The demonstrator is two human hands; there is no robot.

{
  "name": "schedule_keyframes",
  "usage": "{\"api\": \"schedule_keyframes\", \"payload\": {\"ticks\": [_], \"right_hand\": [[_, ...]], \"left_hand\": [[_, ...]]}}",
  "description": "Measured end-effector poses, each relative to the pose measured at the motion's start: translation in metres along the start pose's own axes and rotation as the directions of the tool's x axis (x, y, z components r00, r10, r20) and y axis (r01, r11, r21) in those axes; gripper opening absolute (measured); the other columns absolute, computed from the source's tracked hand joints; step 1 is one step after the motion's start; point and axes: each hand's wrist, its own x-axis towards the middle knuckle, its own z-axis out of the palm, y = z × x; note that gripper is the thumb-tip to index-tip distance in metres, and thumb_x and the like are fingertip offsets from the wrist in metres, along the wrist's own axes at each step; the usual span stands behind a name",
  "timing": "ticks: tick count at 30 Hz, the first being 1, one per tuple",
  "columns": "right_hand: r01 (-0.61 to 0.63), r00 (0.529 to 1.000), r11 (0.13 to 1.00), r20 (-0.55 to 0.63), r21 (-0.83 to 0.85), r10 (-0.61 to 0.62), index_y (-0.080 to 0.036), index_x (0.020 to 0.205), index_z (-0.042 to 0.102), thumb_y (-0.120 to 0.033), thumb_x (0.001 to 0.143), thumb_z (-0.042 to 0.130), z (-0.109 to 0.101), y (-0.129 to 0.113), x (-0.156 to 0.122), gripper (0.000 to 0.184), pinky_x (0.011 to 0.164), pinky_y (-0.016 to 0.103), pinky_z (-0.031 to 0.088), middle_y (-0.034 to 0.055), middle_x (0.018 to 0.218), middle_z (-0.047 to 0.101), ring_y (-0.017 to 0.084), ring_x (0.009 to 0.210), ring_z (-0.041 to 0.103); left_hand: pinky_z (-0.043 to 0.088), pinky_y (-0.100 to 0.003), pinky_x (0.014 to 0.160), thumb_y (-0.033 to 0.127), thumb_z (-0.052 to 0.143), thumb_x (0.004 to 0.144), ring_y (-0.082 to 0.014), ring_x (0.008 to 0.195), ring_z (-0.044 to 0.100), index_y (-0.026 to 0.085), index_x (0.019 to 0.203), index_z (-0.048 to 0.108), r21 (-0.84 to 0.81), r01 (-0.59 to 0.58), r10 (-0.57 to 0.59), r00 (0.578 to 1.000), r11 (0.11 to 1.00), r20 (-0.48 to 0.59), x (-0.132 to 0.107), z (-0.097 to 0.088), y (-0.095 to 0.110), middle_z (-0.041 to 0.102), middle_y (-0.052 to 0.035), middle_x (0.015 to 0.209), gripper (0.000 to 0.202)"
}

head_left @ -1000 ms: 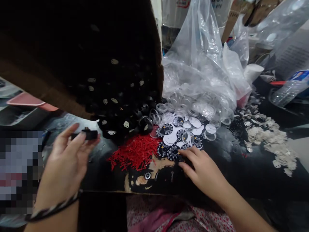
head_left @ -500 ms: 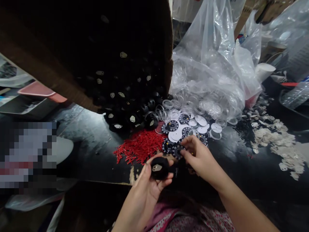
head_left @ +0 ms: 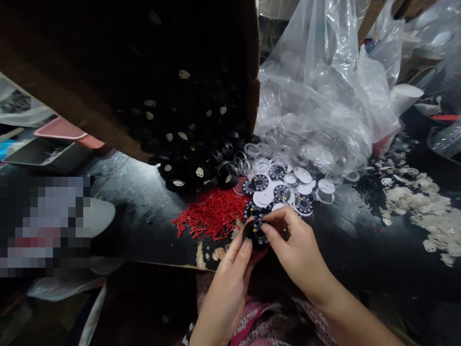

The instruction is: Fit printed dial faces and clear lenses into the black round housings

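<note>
My left hand (head_left: 230, 278) is closed around a round black housing (head_left: 247, 230), its open side turned toward my right hand. Between the thumb and fingers of my right hand (head_left: 297, 254) is a black dial face (head_left: 258, 234) with white markings, held at the mouth of the housing. Whether the dial rests inside it I cannot tell. Just beyond my hands lie more printed dials and white discs (head_left: 264, 198). A heap of thin red pointers (head_left: 216, 214) sits to their left.
A large cardboard box (head_left: 255, 96) on its side spills black housings (head_left: 200, 172). Clear rings (head_left: 252, 150) lie before a plastic bag (head_left: 317, 101). Small off-white plates (head_left: 428, 206) are heaped at the right. The table's front edge (head_left: 162, 263) runs below my hands.
My right hand has lifted a dial from the pile to the housing. My left hand has moved right and up and tilted the housing. The view has shifted slightly.
</note>
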Motion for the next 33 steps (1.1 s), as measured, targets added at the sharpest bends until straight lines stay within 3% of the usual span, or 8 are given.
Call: {"api": "schedule_keyframes", "payload": {"ticks": [5,11,15,20,22,27,30,33], "right_hand": [[-0.112,0.992,0.994,0.069,0.018,0.11,-0.022,0.085,0.053,-0.023,0.088,0.057,-0.002,0.002,0.002,0.005,0.064,0.026,0.047,-0.002,0.078,0.062,0.014,0.071,0.061],[-0.156,0.975,0.987,0.158,-0.028,0.159,-0.023,0.086,0.052,-0.025,0.084,0.061,-0.007,0.006,0.0,0.01,0.063,0.026,0.045,-0.0025,0.08,0.06,0.013,0.07,0.057],[-0.117,0.953,0.992,0.276,-0.042,0.124,-0.023,0.101,0.055,-0.016,0.085,0.055,-0.006,0.005,-0.017,0.017,0.067,0.026,0.046,-0.0012,0.088,0.063,0.013,0.075,0.059],[0.012,0.914,0.993,0.404,-0.118,0.037,-0.023,0.104,0.06,-0.013,0.087,0.057,-0.001,0.001,-0.018,0.02,0.075,0.027,0.047,-0.0003,0.097,0.068,0.015,0.085,0.062],[0.141,0.914,0.944,0.405,-0.298,-0.008,-0.021,0.097,0.064,-0.017,0.09,0.055,0.01,-0.001,-0.007,0.012,0.08,0.033,0.045,0.0026,0.096,0.07,0.019,0.088,0.063],[0.347,0.924,0.612,0.371,-0.71,-0.093,-0.013,0.089,0.064,-0.019,0.092,0.05,0.046,-0.007,0.026,0.016,0.075,0.044,0.042,0.0115,0.086,0.068,0.029,0.081,0.063],[0.362,0.921,0.58,0.375,-0.729,-0.104,-0.011,0.088,0.064,-0.016,0.09,0.051,0.053,-0.008,0.033,0.014,0.074,0.044,0.041,0.013,0.085,0.069,0.029,0.08,0.063],[0.329,0.926,0.689,0.365,-0.645,-0.1,-0.016,0.084,0.062,-0.018,0.089,0.056,0.046,-0.007,0.027,0.009,0.074,0.038,0.04,0.0059,0.083,0.069,0.023,0.078,0.063]], "left_hand": [[0.039,-0.031,0.112,0.04,0.064,0.086,-0.0195,0.13,0.051,0.037,0.121,0.065,0.18,-0.095,0.085,0.994,0.979,0.063,0.004,-0.012,-0.007,0.061,0.0046,0.135,0.035],[0.045,-0.032,0.106,0.036,0.065,0.086,-0.0198,0.122,0.058,0.036,0.122,0.063,0.238,-0.154,0.124,0.983,0.959,0.135,0.006,-0.021,-0.012,0.066,0.0024,0.127,0.036],[0.047,-0.033,0.103,0.031,0.066,0.084,-0.0214,0.117,0.061,0.03,0.116,0.064,0.41,-0.151,0.109,0.986,0.899,0.124,-0.003,-0.028,-0.011,0.067,-0.0011,0.124,0.033],[0.049,-0.031,0.099,0.03,0.068,0.081,-0.0221,0.115,0.062,0.027,0.112,0.066,0.521,-0.156,0.163,0.986,0.839,0.031,-0.014,-0.057,-0.004,0.069,-0.003,0.12,0.031],[0.05,-0.032,0.098,0.033,0.07,0.079,-0.0221,0.111,0.064,0.027,0.115,0.064,0.461,-0.133,0.187,0.98,0.878,-0.072,-0.014,-0.067,0.0,0.07,-0.0033,0.118,0.037],[0.055,-0.032,0.091,0.03,0.073,0.077,-0.0221,0.104,0.068,0.024,0.109,0.062,0.076,-0.142,0.155,0.968,0.987,-0.2,-0.01,-0.064,0.01,0.073,-0.0038,0.105,0.035],[0.056,-0.035,0.09,0.028,0.069,0.082,-0.0234,0.105,0.068,0.024,0.108,0.062,-0.065,-0.142,0.129,0.977,0.988,-0.17,-0.008,-0.055,0.013,0.072,-0.0052,0.108,0.027],[0.058,-0.04,0.087,0.029,0.061,0.088,-0.0253,0.107,0.068,0.029,0.114,0.059,-0.184,-0.024,0.01,0.997,0.983,-0.073,-0.006,-0.047,0.018,0.069,-0.0038,0.12,0.026]]}}
